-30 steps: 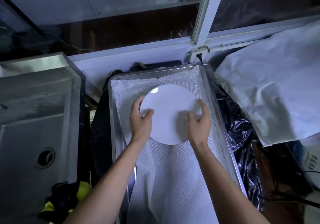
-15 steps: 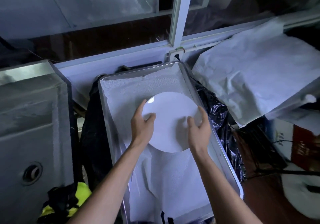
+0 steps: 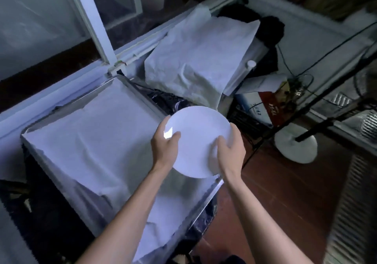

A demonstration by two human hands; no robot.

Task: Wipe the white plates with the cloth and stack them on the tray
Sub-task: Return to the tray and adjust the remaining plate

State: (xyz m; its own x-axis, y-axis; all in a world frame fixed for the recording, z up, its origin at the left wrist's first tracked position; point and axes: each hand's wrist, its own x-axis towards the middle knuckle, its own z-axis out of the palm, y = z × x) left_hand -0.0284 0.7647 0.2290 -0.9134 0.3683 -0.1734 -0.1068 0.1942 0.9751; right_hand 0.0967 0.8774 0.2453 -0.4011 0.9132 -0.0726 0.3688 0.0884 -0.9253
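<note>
Head view showed both the left hand (image 3: pixel 165 150) and right hand (image 3: pixel 230 153) gripping a smooth round white plate (image 3: pixel 196 139) above the cloth-lined metal tray (image 3: pixel 140 92).

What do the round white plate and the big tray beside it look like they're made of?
The plate, held at its edges by both hands, looks like glazed ceramic or melamine: smooth, with a bright glare spot. The tray looks like stainless steel: grey, reflective raised rim. It is lined with a matte, wrinkled white cloth.
</note>
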